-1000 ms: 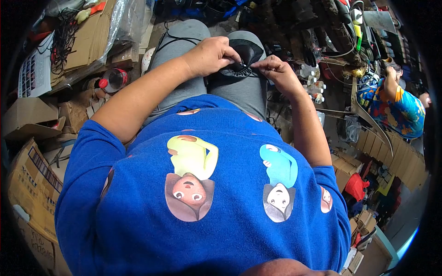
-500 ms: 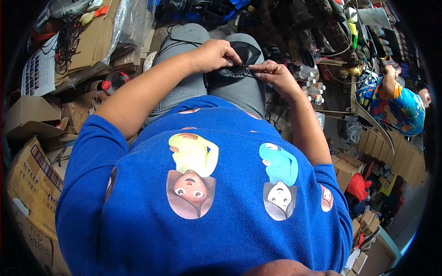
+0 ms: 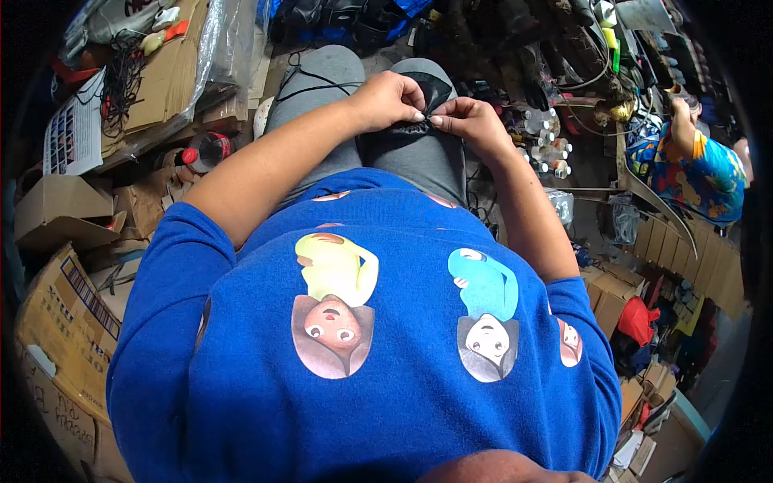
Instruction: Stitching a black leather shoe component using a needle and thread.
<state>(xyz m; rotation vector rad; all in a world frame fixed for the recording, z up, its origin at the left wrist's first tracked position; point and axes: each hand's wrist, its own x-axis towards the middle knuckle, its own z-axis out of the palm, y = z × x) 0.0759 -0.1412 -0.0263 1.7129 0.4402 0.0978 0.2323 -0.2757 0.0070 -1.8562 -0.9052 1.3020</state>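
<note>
A black, glossy, leather-like piece (image 3: pixel 436 87) with a puckered edge lies on my right thigh, partly covered by my fingers. My left hand (image 3: pixel 392 101) pinches at its edge with thumb and forefinger. Close by on the right, my right hand (image 3: pixel 473 122) also has thumb and fingers pressed together at the same edge, with the fingertips of both hands almost meeting. Whatever is finer between the fingertips is too small to make out. A thin black cord (image 3: pixel 322 85) runs across my left knee toward my left hand.
Left of me are cardboard boxes (image 3: pixel 64 208), a red-capped bottle (image 3: pixel 208 151) and tangled black cable (image 3: pixel 121 101). Several clear bottles (image 3: pixel 550 145) stand right of my knees. Another person in a colourful shirt (image 3: pixel 707 173) is at the far right. Dark bags (image 3: pixel 342 22) lie ahead.
My hands have come closer together. The right hand has shifted left and slightly up onto the black piece, and the left has turned a little.
</note>
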